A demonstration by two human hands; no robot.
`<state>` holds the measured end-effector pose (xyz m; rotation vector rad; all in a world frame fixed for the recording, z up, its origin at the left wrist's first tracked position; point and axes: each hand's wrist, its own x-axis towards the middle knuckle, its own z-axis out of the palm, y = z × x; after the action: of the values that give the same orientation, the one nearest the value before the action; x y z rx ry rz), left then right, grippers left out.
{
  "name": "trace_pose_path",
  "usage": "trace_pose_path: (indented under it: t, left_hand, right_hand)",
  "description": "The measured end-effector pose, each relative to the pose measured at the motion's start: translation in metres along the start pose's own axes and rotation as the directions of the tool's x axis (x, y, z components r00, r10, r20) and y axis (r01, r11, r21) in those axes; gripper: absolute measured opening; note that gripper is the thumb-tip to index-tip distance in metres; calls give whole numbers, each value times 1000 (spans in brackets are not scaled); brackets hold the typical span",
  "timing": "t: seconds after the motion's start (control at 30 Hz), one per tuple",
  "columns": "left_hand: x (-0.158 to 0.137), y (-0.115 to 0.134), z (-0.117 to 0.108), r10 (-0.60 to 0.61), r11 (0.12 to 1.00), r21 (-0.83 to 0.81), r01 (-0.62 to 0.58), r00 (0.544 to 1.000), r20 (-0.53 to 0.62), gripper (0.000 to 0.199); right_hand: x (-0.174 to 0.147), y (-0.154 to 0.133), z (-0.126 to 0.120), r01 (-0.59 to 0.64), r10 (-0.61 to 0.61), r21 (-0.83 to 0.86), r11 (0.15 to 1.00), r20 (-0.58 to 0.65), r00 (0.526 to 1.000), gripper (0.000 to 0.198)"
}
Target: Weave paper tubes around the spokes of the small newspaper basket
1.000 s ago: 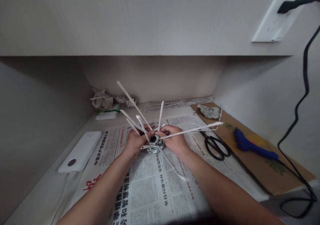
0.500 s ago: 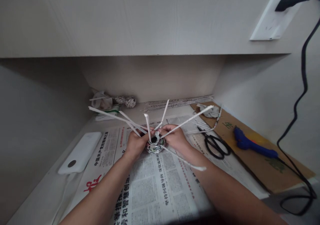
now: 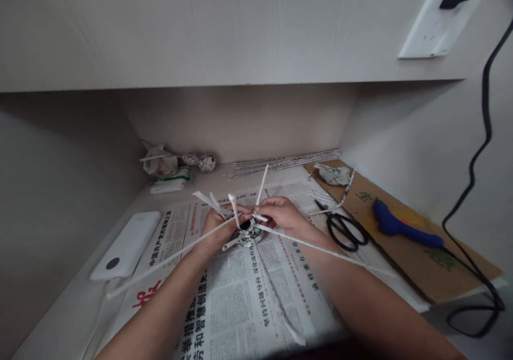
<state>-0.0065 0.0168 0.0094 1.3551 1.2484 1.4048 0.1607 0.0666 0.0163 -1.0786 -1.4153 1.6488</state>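
Where the woven piece (image 3: 251, 237) sits: over the middle of the newspaper (image 3: 228, 296), between the left hand (image 3: 216, 229) and the right hand (image 3: 282, 214); whether it touches the sheet or is held just above, I cannot tell.
Left hand: closed around the piece's left side; its fingers are partly hidden.
Right hand: thumb and fingers pinched at the piece's far right rim, beside the feet of the paper rods (image 3: 262, 186).
Pinch: best done close to the rim, one rod at a time, the left hand bracing the round; rolled paper probably kinks under a sharp tug, so an even, gentle pull seems wise.
Dark opening: faces up, tipped somewhat toward the newspaper's near edge.
Long axis: none clear in the piece, which looks round; its rods fan out, one toward the newspaper's far edge, others toward its left side, right side and near edge.
Scissors (image 3: 331, 217): on the newspaper's right side, handles nearer.
Blue glue gun (image 3: 406, 232): farther right of the newspaper, on cardboard (image 3: 385, 258).
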Motion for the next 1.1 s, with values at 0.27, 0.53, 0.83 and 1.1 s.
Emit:
trace_pose_path:
  t: [0.27, 0.53, 0.83, 1.1]
  left_hand:
    - [0, 2, -1, -9, 990, 138, 16, 999, -51, 20]
    - [-2, -2, -4, 7, 983, 181, 15, 993, -120, 26]
    - [-4, -5, 4, -11, 991, 129, 41, 974, -225, 27]
    - [-1, 19, -39, -207, 950, -124, 287, 874, 440, 65]
  right_hand:
    - [-6, -2, -2, 87, -81, -104, 991, 65, 995, 28]
    - [-8, -3, 3, 52, -47, -110, 993, 49, 998, 19]
    - [-5, 7, 4, 100, -92, -206, 973, 46, 995, 17]
    - [-5, -1, -1, 108, -102, -191, 976, 45, 994, 23]
